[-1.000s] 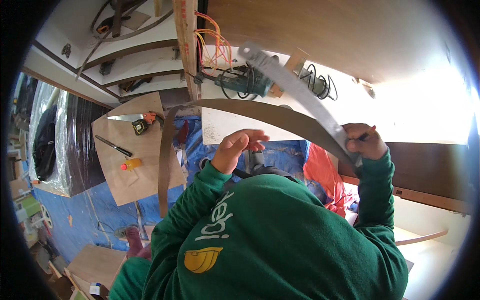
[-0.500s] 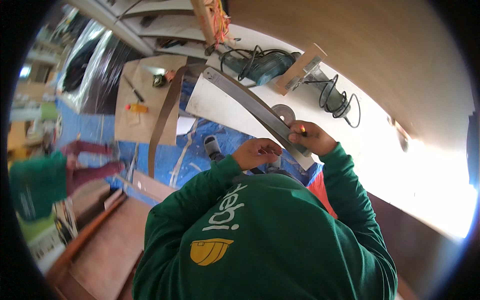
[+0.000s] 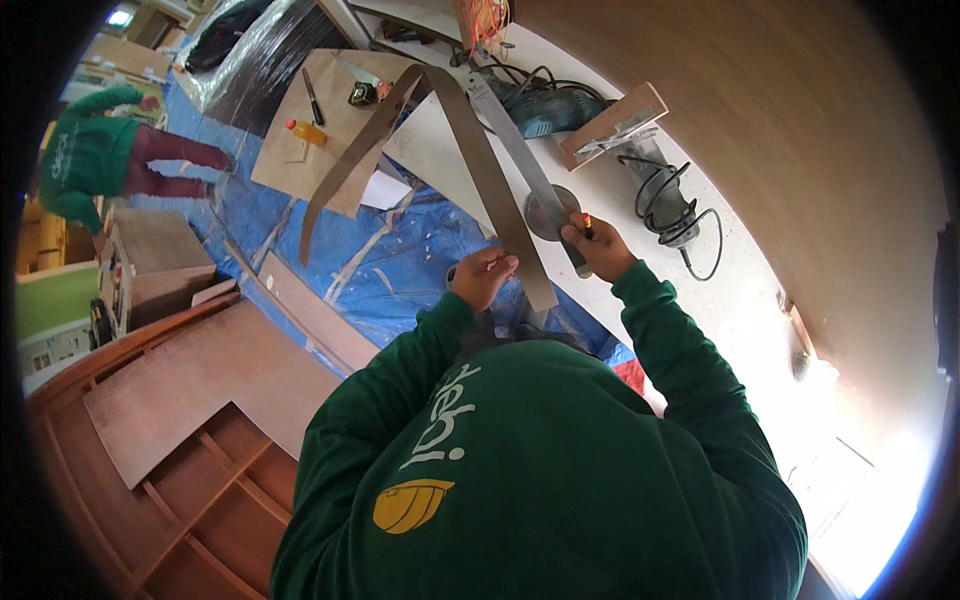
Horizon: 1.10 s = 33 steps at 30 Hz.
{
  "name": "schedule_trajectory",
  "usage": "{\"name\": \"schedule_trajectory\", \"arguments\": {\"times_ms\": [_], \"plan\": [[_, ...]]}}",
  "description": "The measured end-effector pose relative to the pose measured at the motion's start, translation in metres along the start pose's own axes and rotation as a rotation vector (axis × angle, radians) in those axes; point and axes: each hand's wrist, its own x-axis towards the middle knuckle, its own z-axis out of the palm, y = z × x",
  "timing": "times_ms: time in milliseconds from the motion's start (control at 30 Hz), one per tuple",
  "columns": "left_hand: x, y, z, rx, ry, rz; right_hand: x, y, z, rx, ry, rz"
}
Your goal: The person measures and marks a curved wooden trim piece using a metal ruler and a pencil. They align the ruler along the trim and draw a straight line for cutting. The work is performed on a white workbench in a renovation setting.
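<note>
My left hand [image 3: 484,278] pinches the edge of a long brown edging strip [image 3: 478,155] near its lower end. The strip rises away from me, bends over sharply and hangs down to the left. My right hand [image 3: 603,250] is closed round the near end of a long steel ruler [image 3: 515,140], which has a hole at its far end. A small red-and-yellow-ended stick [image 3: 587,226], perhaps a pencil, pokes out between the right fingers. Behind that hand, a round grey disc [image 3: 545,212] lies on the white worktop [image 3: 640,290].
On the worktop are a teal power tool [image 3: 555,110] and a corded grinder [image 3: 665,195]. A brown board [image 3: 345,120] carries a tape measure [image 3: 362,94], a yellow bottle [image 3: 306,132] and a knife [image 3: 314,97]. A co-worker [image 3: 110,150] stands far left; wooden panels [image 3: 215,375] lie nearer.
The strip and ruler, lying together before, are now apart, with the strip to the left. My left hand has closed on the strip. The view has shifted, and the co-worker appears higher.
</note>
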Motion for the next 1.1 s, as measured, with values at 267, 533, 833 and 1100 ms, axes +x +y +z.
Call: {"name": "schedule_trajectory", "arguments": {"times_ms": [267,533,833,1100], "plan": [[0.008,-0.008,-0.004,0.044,0.109,-0.052,0.021,0.032,0.030,0.028,0.091,-0.003],[0.015,0.003,0.013,-0.169,0.201,-0.089,-0.006,0.040,-0.008,-0.055,0.066,0.021],[-0.027,0.033,0.010,0.087,0.333,0.067,-0.045,0.039,-0.037,-0.154,0.103,0.046],[-0.032,0.008,0.031,-0.086,0.279,-0.080,-0.084,0.051,-0.058,-0.209,0.139,0.069]]}}
